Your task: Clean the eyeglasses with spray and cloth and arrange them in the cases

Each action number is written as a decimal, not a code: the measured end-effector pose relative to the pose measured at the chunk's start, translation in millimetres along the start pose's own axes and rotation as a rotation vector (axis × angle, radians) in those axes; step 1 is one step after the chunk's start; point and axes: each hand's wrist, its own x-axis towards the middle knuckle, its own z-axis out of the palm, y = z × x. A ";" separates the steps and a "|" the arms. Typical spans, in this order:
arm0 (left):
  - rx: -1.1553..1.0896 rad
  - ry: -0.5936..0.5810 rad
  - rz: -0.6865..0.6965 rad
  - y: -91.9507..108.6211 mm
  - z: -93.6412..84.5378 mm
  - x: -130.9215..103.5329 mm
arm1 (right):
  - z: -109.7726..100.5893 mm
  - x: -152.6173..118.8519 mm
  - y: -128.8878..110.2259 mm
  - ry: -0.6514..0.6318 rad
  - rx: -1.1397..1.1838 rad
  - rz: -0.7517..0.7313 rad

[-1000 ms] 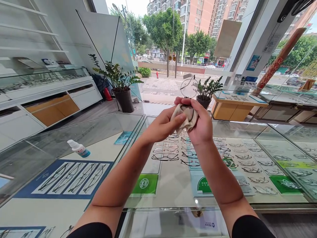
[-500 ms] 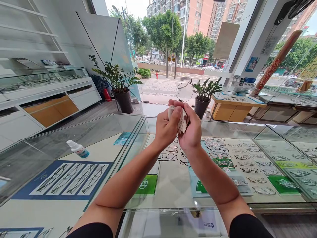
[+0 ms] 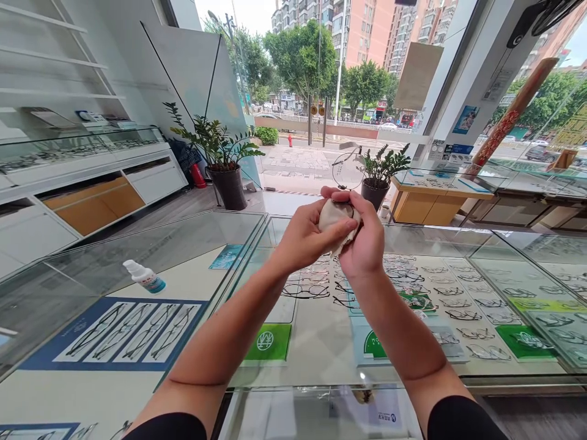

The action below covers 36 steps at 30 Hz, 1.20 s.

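Observation:
Above the glass counter, my two hands meet around a pair of eyeglasses (image 3: 347,171). One thin-rimmed round lens sticks up past the fingers; most of the frame is hidden. A pale cream cleaning cloth (image 3: 334,214) with a zigzag edge is wrapped over the other lens. My left hand (image 3: 314,235) is closed on the cloth, its thumb pressed flat across it. Curled behind and beside the cloth, my right hand (image 3: 367,238) grips the eyeglasses, though its exact hold is partly covered.
A white spray bottle (image 3: 144,277) stands on the glass at left. Under the glass lie several rows of spectacles (image 3: 449,290), a blue display card (image 3: 137,365) and a green card (image 3: 268,342). Beyond the counter are two potted plants (image 3: 229,186) and a wooden cabinet (image 3: 426,205).
My left thumb has slid right across the cloth, and the cloth now lies spread over the lens instead of bunched. The hands and eyeglasses have shifted slightly right.

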 end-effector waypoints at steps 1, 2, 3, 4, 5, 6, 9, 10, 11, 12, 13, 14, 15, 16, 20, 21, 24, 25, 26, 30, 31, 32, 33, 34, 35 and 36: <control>-0.002 0.040 0.017 -1.6 4.7 0.0 | 1.9 -2.6 -0.3 -0.005 -0.014 -0.014; -0.001 0.080 0.037 -2.7 8.8 -0.2 | 3.9 -5.1 -0.3 -0.013 -0.023 -0.028; 0.000 0.117 0.060 -3.5 12.1 -0.3 | 5.7 -7.5 -0.1 -0.023 -0.026 -0.040; 0.002 0.152 0.085 -4.1 14.7 -0.5 | 7.3 -9.7 0.3 -0.034 -0.026 -0.051; 0.002 0.189 0.115 -4.7 16.7 -0.7 | 8.6 -11.5 0.7 -0.039 -0.027 -0.059; 0.001 0.224 0.144 -5.3 18.0 -0.7 | 9.5 -12.7 1.2 -0.037 -0.030 -0.062; -0.002 0.264 0.189 -6.8 16.3 -0.1 | 8.8 -11.7 1.3 -0.023 -0.039 -0.040; -0.003 0.243 0.180 -6.7 13.5 0.4 | 7.3 -9.8 0.8 -0.018 -0.036 -0.030; -0.004 0.198 0.156 -6.0 9.5 1.0 | 5.2 -7.2 0.1 -0.016 -0.030 -0.022; -0.006 0.131 0.121 -4.7 4.6 1.6 | 2.7 -4.1 -0.9 -0.016 -0.022 -0.015; -0.010 0.051 0.080 -2.8 -0.8 2.2 | 0.0 -0.8 -2.0 -0.016 -0.014 -0.008; -0.018 -0.033 0.037 -0.5 -6.2 2.6 | -2.8 2.4 -3.0 -0.014 -0.005 -0.002; -0.030 -0.111 -0.002 2.0 -10.8 2.9 | -5.3 5.5 -3.9 -0.011 0.003 0.003; -0.047 -0.174 -0.032 4.3 -14.3 3.1 | -7.5 8.1 -4.7 -0.009 0.010 0.008; -0.106 -0.165 -0.046 7.8 -11.9 3.6 | -10.5 12.3 -4.9 0.013 0.006 0.016; -0.105 -0.112 -0.035 6.7 -8.0 3.9 | -9.9 11.8 -4.4 0.016 -0.008 0.017; -0.061 0.061 -0.002 0.0 4.6 4.7 | -6.2 8.3 -1.6 0.005 -0.045 0.017; -0.031 0.118 0.017 -2.9 8.0 4.6 | -4.7 6.9 -0.3 -0.004 -0.050 0.017; 0.005 0.176 0.041 -5.9 10.7 4.4 | -3.4 5.6 1.1 -0.013 -0.053 0.018; 0.124 0.358 0.135 -15.7 15.9 2.2 | -0.6 2.4 5.8 -0.053 -0.060 0.029; 0.137 0.388 0.147 -16.6 16.0 1.7 | -0.8 2.3 6.2 -0.065 -0.059 0.035; 0.144 0.410 0.153 -16.5 15.7 1.3 | -1.3 2.7 6.1 -0.078 -0.058 0.043; 0.144 0.414 0.151 -15.3 14.9 1.2 | -2.3 3.5 5.4 -0.089 -0.057 0.049; 0.134 0.395 0.139 -13.0 13.6 1.3 | -3.7 4.7 4.2 -0.097 -0.055 0.052; 0.115 0.351 0.119 -9.9 11.8 1.6 | -5.5 6.3 2.5 -0.104 -0.052 0.050; 0.091 0.286 0.094 -6.2 9.6 2.1 | -7.6 8.3 0.3 -0.110 -0.049 0.043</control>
